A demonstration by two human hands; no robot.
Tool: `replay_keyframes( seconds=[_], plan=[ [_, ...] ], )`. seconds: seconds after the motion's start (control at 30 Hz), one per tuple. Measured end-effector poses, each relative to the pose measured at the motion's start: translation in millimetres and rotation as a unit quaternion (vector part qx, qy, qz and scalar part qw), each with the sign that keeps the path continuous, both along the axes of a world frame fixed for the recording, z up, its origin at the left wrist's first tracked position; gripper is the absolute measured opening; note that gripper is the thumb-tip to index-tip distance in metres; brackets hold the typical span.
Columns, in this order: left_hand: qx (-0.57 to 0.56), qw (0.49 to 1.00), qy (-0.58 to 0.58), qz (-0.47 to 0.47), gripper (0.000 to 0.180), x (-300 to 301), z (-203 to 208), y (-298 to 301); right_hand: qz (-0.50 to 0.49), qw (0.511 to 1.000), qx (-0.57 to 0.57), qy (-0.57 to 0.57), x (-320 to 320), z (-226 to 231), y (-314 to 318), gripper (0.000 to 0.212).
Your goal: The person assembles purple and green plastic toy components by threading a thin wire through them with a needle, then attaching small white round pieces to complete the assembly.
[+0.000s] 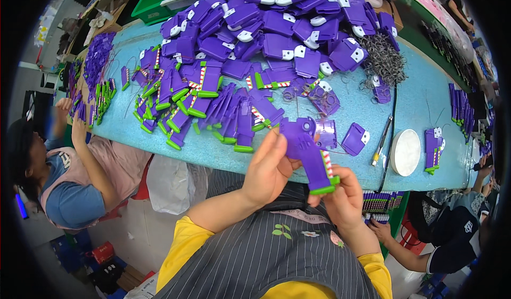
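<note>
Between my hands, just off the table's near edge, is a purple plastic toy part (pixel 315 163) with a bright green end and a red-and-white striped strip. My left hand (pixel 268 167) pinches its upper left side. My right hand (pixel 342 197) is closed around the green lower end. Just behind it lies another purple plastic shell (pixel 326 133), partly covered by the held part. Right of that rests a flat purple piece with a white tab (pixel 355 139). Striped, green-ended purple parts (pixel 183 94) are heaped to the left.
A large pile of purple pieces with white tabs (pixel 279 25) fills the back of the blue table (pixel 420 99). Beside it sits a tangle of dark metal springs or wire (pixel 384 59). A screwdriver-like tool (pixel 381 140) and a round white lid or dish (pixel 405 152) lie right. A co-worker (pixel 80 176) sits left.
</note>
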State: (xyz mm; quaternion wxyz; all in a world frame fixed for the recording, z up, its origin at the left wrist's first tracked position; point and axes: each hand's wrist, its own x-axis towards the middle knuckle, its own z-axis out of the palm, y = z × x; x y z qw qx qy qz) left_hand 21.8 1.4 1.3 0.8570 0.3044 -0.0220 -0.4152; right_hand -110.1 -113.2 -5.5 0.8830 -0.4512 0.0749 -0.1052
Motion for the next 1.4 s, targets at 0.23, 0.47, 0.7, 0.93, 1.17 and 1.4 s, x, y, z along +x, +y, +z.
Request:
replay_keyframes(
  seconds=[0.23, 0.47, 0.7, 0.93, 1.17, 1.4],
  plan=[
    [0.023, 0.996, -0.020, -0.086, 0.031, -6, -15, 7, 0.097, 0.978, -0.159, 0.095, -10, -7, -5, 0.027],
    [0.099, 0.955, -0.019, -0.278, 0.033, -18, -13, 21, -0.103, 0.964, -0.178, 0.168, 43, 15, -51, 0.040],
    [0.177, 0.930, 0.020, -0.323, 0.030, -18, -16, 20, -0.173, 0.850, -0.494, 0.061, 42, 37, -36, 0.022],
    [0.080, 0.984, -0.134, -0.088, 0.031, -30, -2, 11, -0.254, 0.740, -0.622, 0.019, 25, 26, -10, 0.021],
    [0.099, 0.973, -0.178, -0.104, 0.032, -41, -6, 17, -0.247, 0.735, -0.630, 0.020, 23, 18, -12, 0.015],
    [0.216, 0.884, -0.402, -0.097, 0.029, -33, -11, 16, -0.238, 0.777, -0.581, 0.040, 23, 21, -14, 0.015]
  ],
)
